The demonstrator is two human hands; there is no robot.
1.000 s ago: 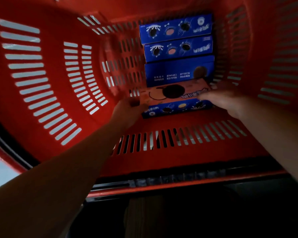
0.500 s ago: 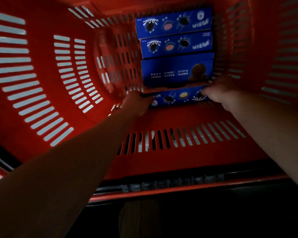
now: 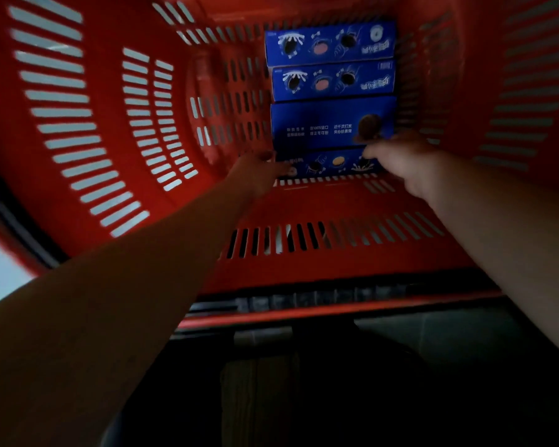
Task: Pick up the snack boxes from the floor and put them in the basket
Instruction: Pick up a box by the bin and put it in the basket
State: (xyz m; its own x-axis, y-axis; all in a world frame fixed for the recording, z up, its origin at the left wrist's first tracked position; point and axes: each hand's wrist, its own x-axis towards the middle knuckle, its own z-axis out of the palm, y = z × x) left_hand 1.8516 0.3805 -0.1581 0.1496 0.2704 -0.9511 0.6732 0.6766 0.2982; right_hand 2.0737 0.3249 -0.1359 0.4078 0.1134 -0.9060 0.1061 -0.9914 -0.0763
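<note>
Head view looks down into a red slotted basket (image 3: 304,204) where four blue snack boxes lie in a row on its floor, running from far to near. The far box (image 3: 329,43) and the second box (image 3: 333,80) show cookie pictures, the third box (image 3: 323,124) shows white text and a dark cookie, and the nearest box (image 3: 333,164) lies against it. Both hands reach in — the left hand (image 3: 259,172) touches the nearest box's left end, the right hand (image 3: 400,162) its right end. Whether the fingers clasp the box or only rest on it I cannot tell — the picture is blurred.
</note>
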